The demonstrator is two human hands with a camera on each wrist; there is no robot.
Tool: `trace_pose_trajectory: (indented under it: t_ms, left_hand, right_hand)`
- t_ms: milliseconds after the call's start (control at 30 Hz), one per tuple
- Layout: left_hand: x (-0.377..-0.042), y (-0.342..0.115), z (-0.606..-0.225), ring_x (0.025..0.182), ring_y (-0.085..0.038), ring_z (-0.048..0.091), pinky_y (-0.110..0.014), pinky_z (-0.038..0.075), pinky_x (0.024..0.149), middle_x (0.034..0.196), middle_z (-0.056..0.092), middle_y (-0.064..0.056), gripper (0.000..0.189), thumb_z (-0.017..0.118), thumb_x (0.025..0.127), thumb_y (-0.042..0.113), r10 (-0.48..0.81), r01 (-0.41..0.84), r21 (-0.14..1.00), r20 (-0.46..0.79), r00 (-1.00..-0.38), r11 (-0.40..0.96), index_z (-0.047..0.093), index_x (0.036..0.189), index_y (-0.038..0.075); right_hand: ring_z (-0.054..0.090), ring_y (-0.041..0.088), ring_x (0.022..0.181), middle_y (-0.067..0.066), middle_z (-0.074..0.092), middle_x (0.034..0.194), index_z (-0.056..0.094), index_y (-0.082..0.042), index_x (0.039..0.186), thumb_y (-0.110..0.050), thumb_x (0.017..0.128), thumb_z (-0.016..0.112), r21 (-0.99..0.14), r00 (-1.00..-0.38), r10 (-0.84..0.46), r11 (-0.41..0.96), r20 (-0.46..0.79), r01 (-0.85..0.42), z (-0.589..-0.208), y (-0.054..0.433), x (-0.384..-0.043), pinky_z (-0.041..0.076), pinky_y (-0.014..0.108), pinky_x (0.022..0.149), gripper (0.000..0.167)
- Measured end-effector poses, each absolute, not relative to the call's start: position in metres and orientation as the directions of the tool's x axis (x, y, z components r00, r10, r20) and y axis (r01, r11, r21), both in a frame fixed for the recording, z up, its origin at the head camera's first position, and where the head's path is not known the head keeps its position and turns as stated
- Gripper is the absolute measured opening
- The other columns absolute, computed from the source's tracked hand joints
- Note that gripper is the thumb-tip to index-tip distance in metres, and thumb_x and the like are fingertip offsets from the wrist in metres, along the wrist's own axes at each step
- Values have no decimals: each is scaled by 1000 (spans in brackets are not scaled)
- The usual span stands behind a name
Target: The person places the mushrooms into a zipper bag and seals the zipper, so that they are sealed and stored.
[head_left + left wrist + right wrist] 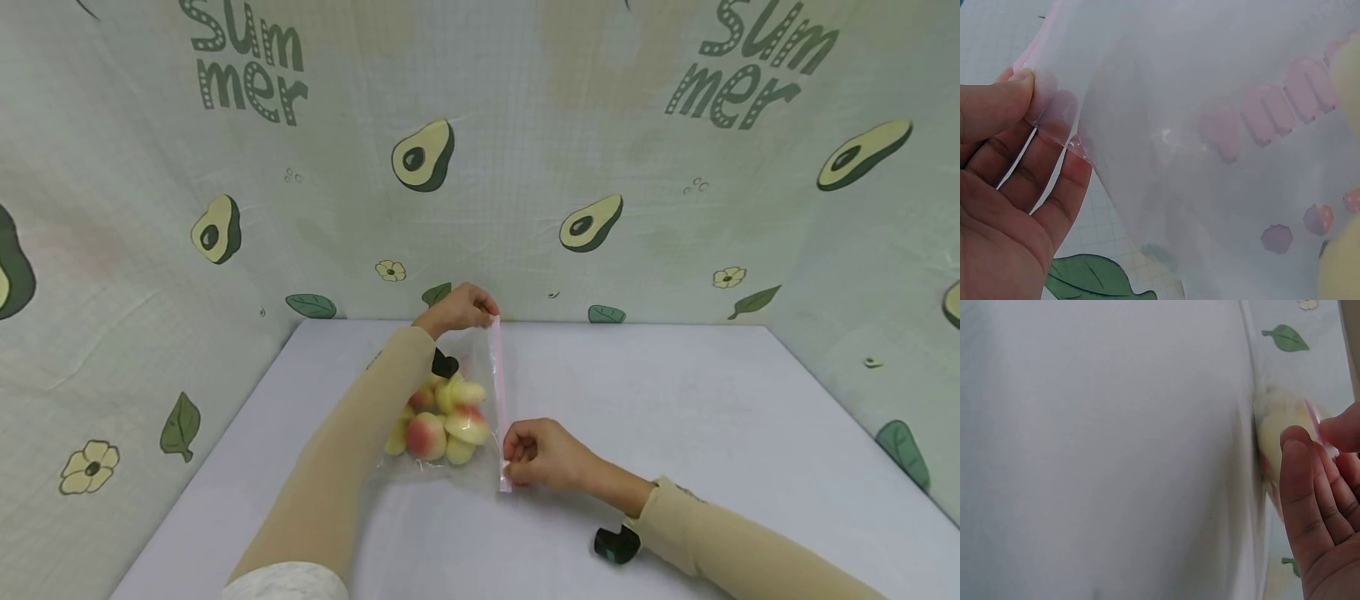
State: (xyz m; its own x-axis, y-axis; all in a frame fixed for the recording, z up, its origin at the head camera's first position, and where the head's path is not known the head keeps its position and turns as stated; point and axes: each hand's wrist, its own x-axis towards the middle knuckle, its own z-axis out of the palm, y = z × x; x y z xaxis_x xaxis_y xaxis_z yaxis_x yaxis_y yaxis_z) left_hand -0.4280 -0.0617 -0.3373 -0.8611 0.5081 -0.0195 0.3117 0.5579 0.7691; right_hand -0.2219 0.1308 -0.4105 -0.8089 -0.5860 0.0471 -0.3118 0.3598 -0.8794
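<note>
A clear zip bag [468, 473] with a pink zip strip [497, 392] lies on its side, the strip running from far to near. Inside sit several rounded yellow pieces with red blushes [426, 436], some shaped like peaches. My left hand [463, 308] pinches the far end of the strip; in the left wrist view, its thumb presses the bag's corner against the fingers, and pink printing shows on the film. At the near end, my right hand [553, 457] pinches the strip between thumb and fingers. The right wrist view shows the strip's end [1312, 419] by that thumb.
A white table [660, 392] lies under the bag, bordered by hanging cloth [502, 167] printed with avocados, leaves and flowers at the back and both sides. A black camera mount [617, 545] sits at the right wrist, another [445, 364] at the left.
</note>
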Motion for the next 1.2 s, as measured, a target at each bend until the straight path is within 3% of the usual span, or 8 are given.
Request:
trace_pose_trajectory:
  t_ms: [233,667,1000,1200]
  left_hand:
    - [-430,-61,-338,88,-20,59,-33,48,80,94,67,-6,11,65,87,6,502,311,764,-20,-865,565,71,97,6]
    - [-426,-60,-340,90,-20,58,-34,47,81,95,66,-6,12,63,88,7,487,320,745,-8,-874,586,69,99,7]
    - [-411,-75,-342,108,-24,57,-38,45,92,115,62,-9,26,60,94,18,573,472,611,38,-819,635,62,117,5]
    - [-394,-93,-337,109,-27,59,-36,47,92,121,59,-12,32,62,92,16,582,499,594,62,-811,631,58,121,4]
  right_hand:
    - [59,9,57,-3,60,67,61,-8,81,2,74,69,-881,-787,-614,339,60,-331,-418,133,-217,50,23,52,15]
    - [62,12,60,-1,62,69,62,-9,83,-1,77,72,-876,-796,-605,366,31,-313,-416,135,-218,51,26,52,15]
    - [63,13,63,-3,63,72,63,-11,88,-5,84,66,-830,-795,-603,408,68,-380,-411,152,-229,52,26,58,8]
    - [63,12,65,-4,63,74,63,-13,87,-12,87,67,-791,-822,-565,471,69,-391,-404,172,-238,52,26,59,5]
